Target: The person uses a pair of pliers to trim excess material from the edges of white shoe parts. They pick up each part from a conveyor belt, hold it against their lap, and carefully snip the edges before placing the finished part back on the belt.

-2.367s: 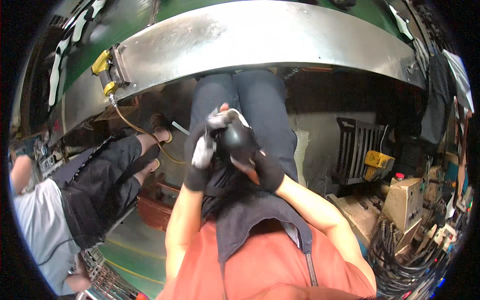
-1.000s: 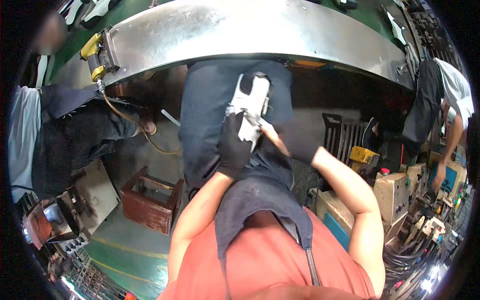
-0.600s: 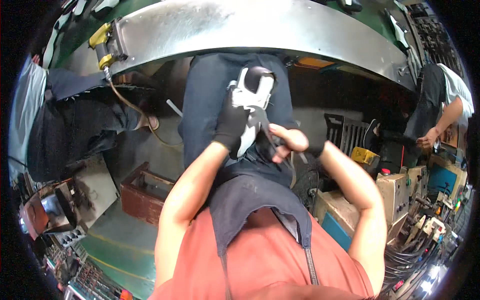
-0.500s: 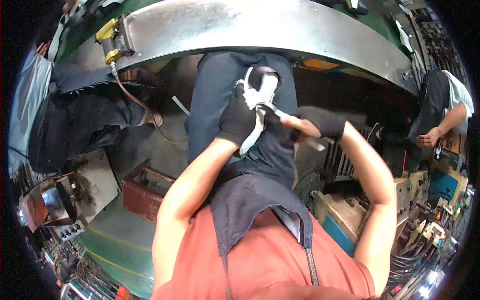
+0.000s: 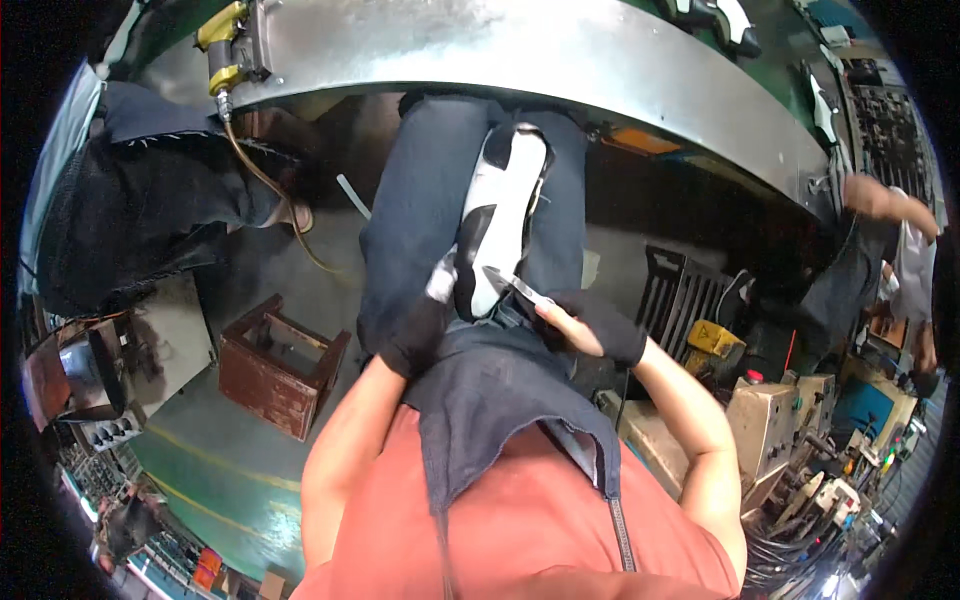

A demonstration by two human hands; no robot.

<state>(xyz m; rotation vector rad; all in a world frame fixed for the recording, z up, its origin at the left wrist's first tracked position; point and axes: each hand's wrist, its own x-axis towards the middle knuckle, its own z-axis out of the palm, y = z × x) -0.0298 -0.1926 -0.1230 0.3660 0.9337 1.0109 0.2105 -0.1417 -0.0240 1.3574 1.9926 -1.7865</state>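
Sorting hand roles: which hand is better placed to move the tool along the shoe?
Probably the right hand: it holds the slim tool, tip at the near end of the shoe. The left hand is at its left edge.

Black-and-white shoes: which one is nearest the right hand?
The shoe along the person's lap, with the metal tool in the right hand at its near end; the shoes at upper right lie beyond the metal table.

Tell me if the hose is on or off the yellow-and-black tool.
On: the brown hose leads up to the metal fitting at the yellow-and-black tool's lower end, no gap visible.
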